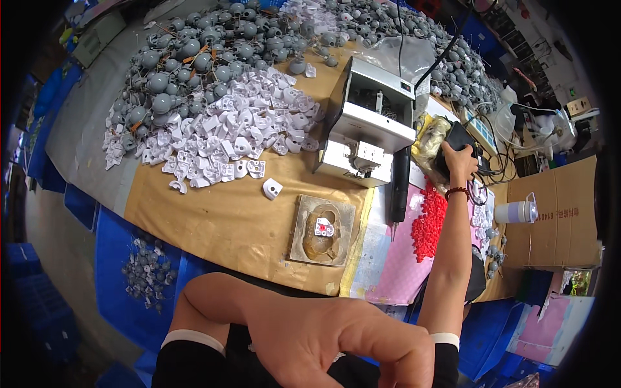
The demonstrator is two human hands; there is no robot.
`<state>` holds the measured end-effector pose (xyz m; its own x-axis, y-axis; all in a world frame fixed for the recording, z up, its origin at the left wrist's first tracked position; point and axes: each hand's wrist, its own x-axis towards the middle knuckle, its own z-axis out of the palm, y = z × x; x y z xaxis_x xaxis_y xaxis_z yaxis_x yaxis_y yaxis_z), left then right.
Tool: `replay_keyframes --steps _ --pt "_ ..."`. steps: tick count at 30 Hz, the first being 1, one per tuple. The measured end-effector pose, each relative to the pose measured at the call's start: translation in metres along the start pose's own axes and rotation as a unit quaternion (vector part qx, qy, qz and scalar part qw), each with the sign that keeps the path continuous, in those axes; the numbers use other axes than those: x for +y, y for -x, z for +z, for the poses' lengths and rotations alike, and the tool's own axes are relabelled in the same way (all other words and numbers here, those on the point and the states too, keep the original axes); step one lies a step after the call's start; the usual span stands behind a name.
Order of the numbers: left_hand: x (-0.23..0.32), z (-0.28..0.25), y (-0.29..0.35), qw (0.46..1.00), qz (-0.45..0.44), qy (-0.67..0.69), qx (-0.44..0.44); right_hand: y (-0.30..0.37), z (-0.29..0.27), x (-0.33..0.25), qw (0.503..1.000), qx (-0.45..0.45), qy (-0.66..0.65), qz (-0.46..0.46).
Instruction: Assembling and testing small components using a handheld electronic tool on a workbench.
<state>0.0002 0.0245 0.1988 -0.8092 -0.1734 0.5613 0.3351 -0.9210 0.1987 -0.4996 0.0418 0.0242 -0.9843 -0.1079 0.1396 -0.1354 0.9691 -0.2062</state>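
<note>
My right hand (458, 163) reaches far out to the right, its fingers bent round a black boxy object (460, 137) beside a yellowish plastic bag (428, 145). A dark red bead bracelet circles that wrist. Close up at the lower edge is my left hand (323, 330), with its fingers bent and the fingertips cut off by the frame; whether it holds anything is hidden. Beyond it, a square block (346, 216) lies on the table. In its oval recess sits a white plastic part (324, 227) with a red piece in it.
A silver screw feeder (372, 126) stands mid-table, with a black electric screwdriver (400, 187) alongside. Red small parts (428, 223) lie on a pink sheet. White parts (226, 132) and grey round parts (200, 61) are heaped at the back left. A bottle (516, 212) stands right.
</note>
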Motion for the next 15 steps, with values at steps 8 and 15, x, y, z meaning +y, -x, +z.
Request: replay_keyframes --steps 8,15 --pt "0.009 0.003 -0.001 0.995 0.004 -0.090 0.038 -0.006 0.003 0.005 1.000 0.001 0.002 -0.021" --pt "0.069 -0.057 -0.026 0.974 -0.037 -0.221 0.037 -0.049 0.019 0.095 0.914 0.094 -0.332 -0.212"
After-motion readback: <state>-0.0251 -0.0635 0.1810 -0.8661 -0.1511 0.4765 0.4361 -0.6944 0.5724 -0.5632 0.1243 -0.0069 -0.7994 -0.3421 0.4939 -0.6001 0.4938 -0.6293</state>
